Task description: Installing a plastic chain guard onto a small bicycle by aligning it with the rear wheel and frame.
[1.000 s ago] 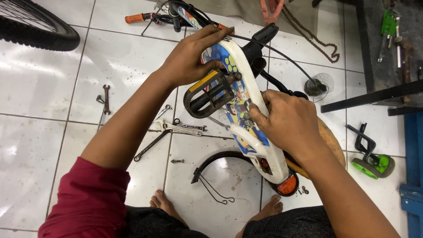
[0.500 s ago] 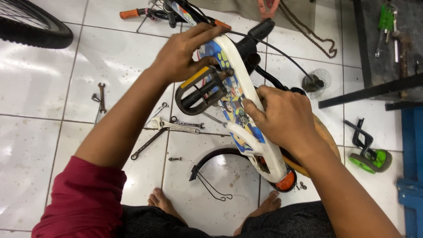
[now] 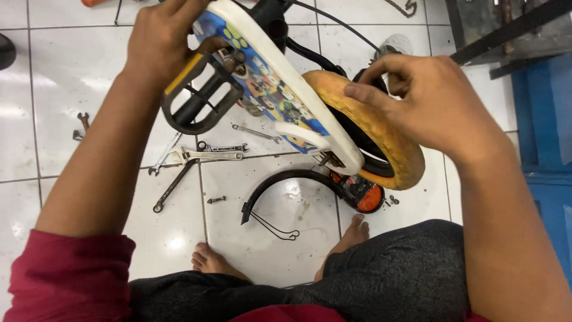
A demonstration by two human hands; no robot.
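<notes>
We are moving our right hand (image 3: 435, 104) off the white chain guard (image 3: 286, 77), where it was pressing a second ago, and now curling its fingers over the orange tyre (image 3: 381, 134), which is showing far more than before. Our left hand (image 3: 161, 42) is sliding up toward the guard's top edge, and the black pedal (image 3: 199, 98) is sitting closer and larger in view.

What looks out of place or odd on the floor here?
A black mudguard lies detached on the white tiles, its thin wire stays sticking out loose. Wrenches and a single bolt lie scattered beside it, not in any tray.
</notes>
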